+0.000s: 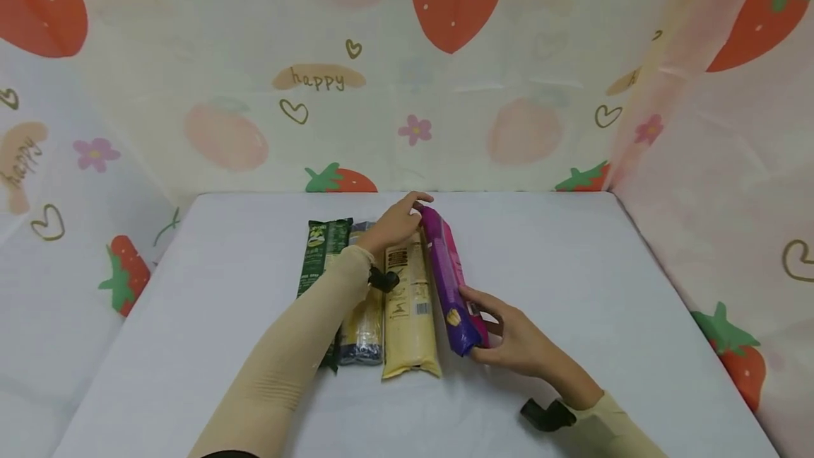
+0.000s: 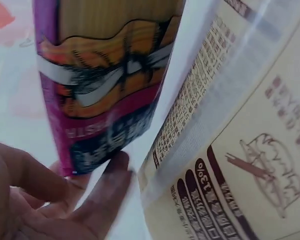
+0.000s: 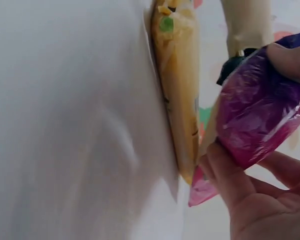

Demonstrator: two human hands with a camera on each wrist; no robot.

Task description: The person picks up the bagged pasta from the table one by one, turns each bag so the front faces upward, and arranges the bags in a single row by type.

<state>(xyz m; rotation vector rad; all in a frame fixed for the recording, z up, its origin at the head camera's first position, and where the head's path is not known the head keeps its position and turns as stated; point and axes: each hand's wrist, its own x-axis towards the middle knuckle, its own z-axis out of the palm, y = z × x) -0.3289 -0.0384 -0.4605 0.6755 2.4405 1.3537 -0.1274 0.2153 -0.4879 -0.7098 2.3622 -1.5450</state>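
Note:
A purple and pink pasta package [image 1: 450,274] is held tilted between both hands, its near end raised off the white table. My right hand [image 1: 515,341] grips the near end, thumb on one side and fingers on the other; the right wrist view shows its crinkled purple wrapper [image 3: 262,107]. At the far end, my left hand [image 1: 396,223] has thumb and fingers about the package's corner, the printed front [image 2: 110,100] facing the left wrist camera. Just left of it lies a cream noodle package [image 1: 410,324], partly under the left hand.
Further left, a clear noodle package with blue ends [image 1: 362,334] and a dark green package [image 1: 323,249] lie side by side, partly hidden by the left forearm. Strawberry-printed cloth [image 1: 445,90] walls the white table [image 1: 572,267] at the back and sides.

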